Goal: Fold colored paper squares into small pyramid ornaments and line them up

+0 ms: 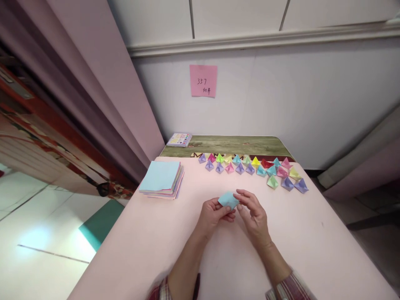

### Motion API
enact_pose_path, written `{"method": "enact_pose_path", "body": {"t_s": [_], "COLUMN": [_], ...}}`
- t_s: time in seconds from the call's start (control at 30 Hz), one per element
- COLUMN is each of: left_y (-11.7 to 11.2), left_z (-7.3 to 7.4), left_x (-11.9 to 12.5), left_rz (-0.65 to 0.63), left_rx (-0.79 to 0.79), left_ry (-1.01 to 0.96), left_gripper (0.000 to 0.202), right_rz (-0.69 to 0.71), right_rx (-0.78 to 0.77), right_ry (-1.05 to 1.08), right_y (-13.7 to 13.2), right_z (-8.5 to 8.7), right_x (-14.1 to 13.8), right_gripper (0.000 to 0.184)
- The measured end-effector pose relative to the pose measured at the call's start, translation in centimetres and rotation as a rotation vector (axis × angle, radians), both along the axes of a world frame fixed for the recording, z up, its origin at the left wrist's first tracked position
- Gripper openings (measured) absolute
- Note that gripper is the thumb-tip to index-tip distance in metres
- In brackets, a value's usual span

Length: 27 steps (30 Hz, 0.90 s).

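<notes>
Plaid sleeves (292, 287) enter at the bottom edge of the frame, over a pale pink tabletop (231, 262). Near the centre we find the left hand (212, 216), thumb above and fingers beneath, clamped on a light blue folded paper (227, 200). Its thumb covers part of the lower edge. The right hand (254, 214) is at the paper's right corner, fingers spread and thumb below them; we cannot tell whether they pinch it. The paper is held above the tabletop.

Left of centre we note a stack of square sheets (161, 177), blue on top, edges uneven, well apart from the hands. Beyond the hands, right of centre, uneven rows of small folded paper pieces (240, 168) in many colours occupy the far part of the surface; a light green one and two purple ones stand nearest.

Behind them we record a green wood-patterned strip (234, 143), with a booklet (179, 140) at its left end. On the wall, upper centre, hangs a handwritten pink note (203, 81).
</notes>
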State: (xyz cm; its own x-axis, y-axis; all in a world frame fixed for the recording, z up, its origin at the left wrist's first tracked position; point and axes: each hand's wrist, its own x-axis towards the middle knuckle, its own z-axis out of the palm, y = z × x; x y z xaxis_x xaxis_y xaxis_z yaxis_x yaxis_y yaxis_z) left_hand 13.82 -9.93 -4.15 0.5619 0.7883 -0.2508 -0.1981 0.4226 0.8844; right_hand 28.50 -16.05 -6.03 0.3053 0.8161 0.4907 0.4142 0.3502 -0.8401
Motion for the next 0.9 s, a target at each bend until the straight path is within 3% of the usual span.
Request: {"method": "enact_pose_path", "body": {"t_s": [0.07, 0.23, 0.43, 0.73, 0.9], "left_y": [0.1, 0.1, 0.1, -0.2, 0.1], "left_z": [-0.3, -0.9, -0.5, -0.9, -0.7], "left_x": [0.0, 0.1, -0.1, 0.5, 0.3], "left_rz": [0.005, -0.031, -0.041, 0.048, 0.08], "left_rx": [0.042, 0.158, 0.22, 0.13, 0.226], "left_ry": [0.027, 0.028, 0.003, 0.049, 0.155], "left_gripper": [0.04, 0.029, 0.025, 0.038, 0.044], "right_rz": [-0.039, 0.015, 0.052, 0.078, 0.014], "right_rx": [-0.017, -0.063, -0.128, -0.202, -0.334], "right_ry": [0.014, -0.012, -0.014, 0.121, 0.255], "right_y": [0.1, 0.4, 0.5, 0.6, 0.6], "right_z": [-0.1, -0.6, -0.9, -1.0, -1.2], "right_x": [-0.1, 0.0, 0.2, 0.0, -0.1], "right_gripper": [0.026, 0.027, 0.027, 0.019, 0.027]}}
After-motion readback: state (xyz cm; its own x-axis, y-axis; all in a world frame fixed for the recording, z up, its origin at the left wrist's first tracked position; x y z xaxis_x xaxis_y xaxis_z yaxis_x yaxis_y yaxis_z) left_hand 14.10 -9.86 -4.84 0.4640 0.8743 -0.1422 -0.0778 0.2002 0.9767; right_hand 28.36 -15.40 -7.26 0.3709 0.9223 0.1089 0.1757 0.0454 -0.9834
